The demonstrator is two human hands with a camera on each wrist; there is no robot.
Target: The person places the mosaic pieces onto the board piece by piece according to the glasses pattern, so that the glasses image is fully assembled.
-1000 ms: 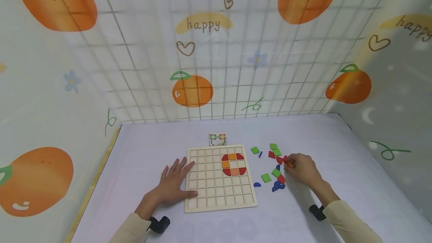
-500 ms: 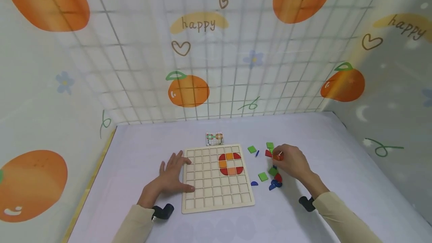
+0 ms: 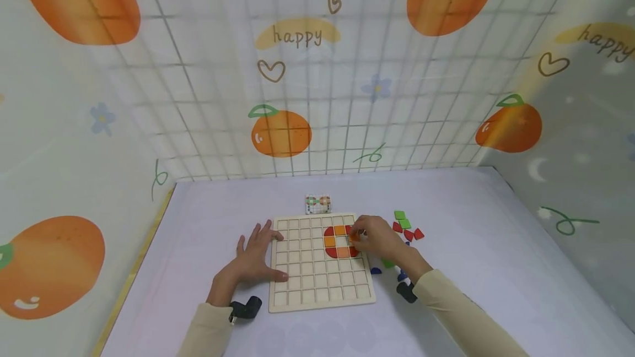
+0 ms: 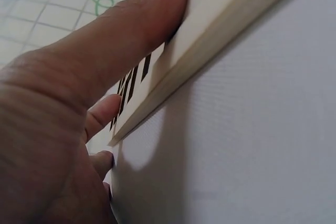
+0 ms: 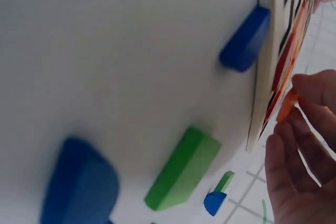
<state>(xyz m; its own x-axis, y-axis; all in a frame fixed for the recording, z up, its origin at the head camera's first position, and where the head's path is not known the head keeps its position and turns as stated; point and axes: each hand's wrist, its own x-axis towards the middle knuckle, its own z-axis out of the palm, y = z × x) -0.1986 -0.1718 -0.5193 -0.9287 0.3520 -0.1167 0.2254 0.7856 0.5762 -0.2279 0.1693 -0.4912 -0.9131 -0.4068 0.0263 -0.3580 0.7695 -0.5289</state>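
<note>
Left hand [image 3: 254,260] lies flat at 9 o'clock of the board [image 3: 302,291], fingers spread and straight, tips over the board's left rim; no grip on anything. Left wrist view: thumb [image 4: 131,30] pressed along the board edge [image 4: 210,35], the pale tabletop [image 4: 252,145] below it.

Board is a wooden grid, square cells, sitting mid-tabletop [image 3: 208,219]. Coloured pieces fill a cluster at its 1 o'clock corner: red quarter-rounds [image 3: 329,231] at the cluster's corners, orange squares [image 3: 340,230] between them.

At 12 o'clock, just beyond the board, a small pattern card [image 3: 318,204] stands on the tabletop.

Right hand [image 3: 373,238] hangs over the board's right edge at about 2 o'clock, beside the cluster. Grip: fingertips pinch an orange piece [image 3: 354,237]. Right wrist view shows the piece [image 5: 287,106] between thumb and fingers [image 5: 315,90], at the level of the board's face [image 5: 265,77]; cannot tell if it touches a cell.

Loose pieces at 3 o'clock of the board, on the tabletop: green squares [image 3: 402,219] and red pieces [image 3: 409,233] farther out, well apart from the hand; blue piece [image 3: 376,271] and a green one [image 3: 387,263] near the wrist. Right wrist view: one blue piece [image 5: 244,40] touches the board's side, a green block [image 5: 184,169] and a larger blue one [image 5: 79,187] nearby.
</note>
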